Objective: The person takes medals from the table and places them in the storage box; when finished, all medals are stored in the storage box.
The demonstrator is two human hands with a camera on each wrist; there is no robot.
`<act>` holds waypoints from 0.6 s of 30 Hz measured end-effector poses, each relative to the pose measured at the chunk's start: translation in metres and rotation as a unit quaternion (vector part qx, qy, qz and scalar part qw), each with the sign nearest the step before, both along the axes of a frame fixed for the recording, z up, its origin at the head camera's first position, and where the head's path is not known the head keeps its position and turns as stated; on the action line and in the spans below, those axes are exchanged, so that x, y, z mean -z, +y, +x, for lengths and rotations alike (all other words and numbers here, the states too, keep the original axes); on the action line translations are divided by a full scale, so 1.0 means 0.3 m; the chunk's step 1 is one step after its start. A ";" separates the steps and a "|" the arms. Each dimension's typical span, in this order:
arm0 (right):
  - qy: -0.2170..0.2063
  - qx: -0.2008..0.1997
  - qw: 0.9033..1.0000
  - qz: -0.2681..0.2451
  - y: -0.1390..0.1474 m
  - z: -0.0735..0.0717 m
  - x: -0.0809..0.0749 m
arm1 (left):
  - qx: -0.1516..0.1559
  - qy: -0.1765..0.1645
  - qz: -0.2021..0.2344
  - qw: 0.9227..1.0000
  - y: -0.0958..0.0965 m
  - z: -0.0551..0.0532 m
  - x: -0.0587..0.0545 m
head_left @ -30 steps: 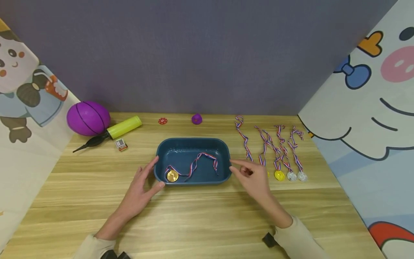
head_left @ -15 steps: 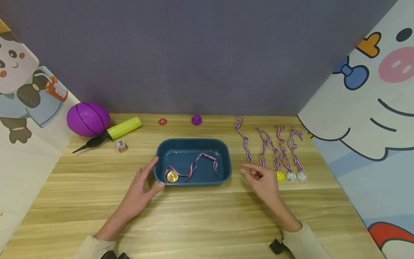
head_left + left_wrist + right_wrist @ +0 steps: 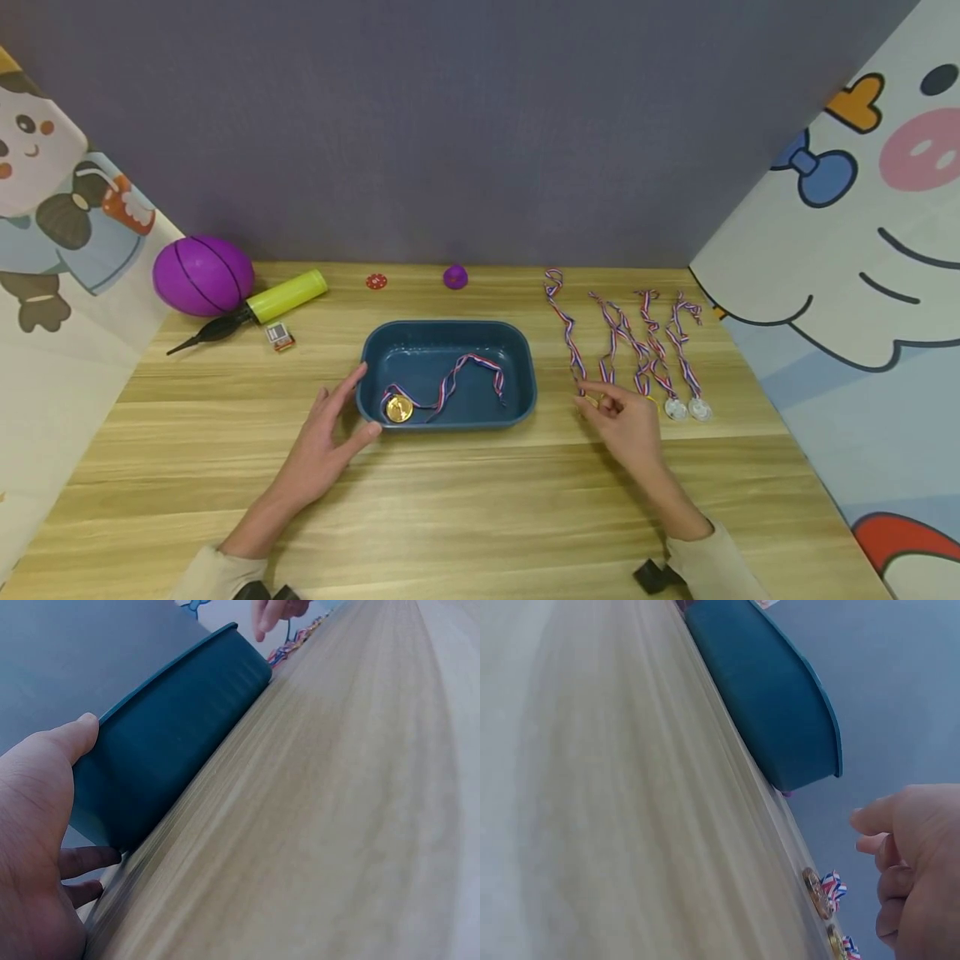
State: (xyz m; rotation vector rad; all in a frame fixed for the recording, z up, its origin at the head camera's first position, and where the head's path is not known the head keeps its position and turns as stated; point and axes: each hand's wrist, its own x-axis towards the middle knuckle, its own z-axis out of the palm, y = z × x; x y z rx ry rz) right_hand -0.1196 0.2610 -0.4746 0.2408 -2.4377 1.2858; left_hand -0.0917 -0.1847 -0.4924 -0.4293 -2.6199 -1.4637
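Note:
A dark blue rectangular basin (image 3: 416, 367) stands mid-table, holding a gold medal (image 3: 399, 408) on a striped ribbon. My left hand (image 3: 322, 450) rests against its left end, fingers spread; in the left wrist view the thumb touches the rim and other fingers reach low by the base. My right hand (image 3: 626, 429) hovers over the lower ends of a row of ribboned medals, thumb and forefinger extended, other fingers bent, with nothing in it. It partly hides the gold medals (image 3: 817, 892) below. Two silver medals (image 3: 677, 408) lie just to its right.
A purple ball (image 3: 204, 275), a yellow hand pump (image 3: 288, 296) and a small box (image 3: 280, 335) sit at back left. Behind the basin lie a red chip (image 3: 377, 282) and a small purple object (image 3: 455, 277). A grey partition (image 3: 465, 133) closes the back.
My right hand has moved from the basin's right end to the right, over the medals. The left hand and basin have stayed in place.

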 end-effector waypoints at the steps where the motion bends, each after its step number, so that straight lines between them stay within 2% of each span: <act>1: -0.001 0.005 1.000 0.011 0.005 0.002 0.001 | 0.000 0.001 0.000 1.000 0.000 0.000 0.000; 11: -0.005 0.038 0.991 0.130 0.045 0.015 0.007 | -0.001 -0.003 -0.001 1.000 0.003 -0.001 -0.003; 18: -0.073 0.049 0.980 0.177 0.053 0.017 0.004 | -0.002 -0.007 0.000 1.000 0.002 0.000 -0.006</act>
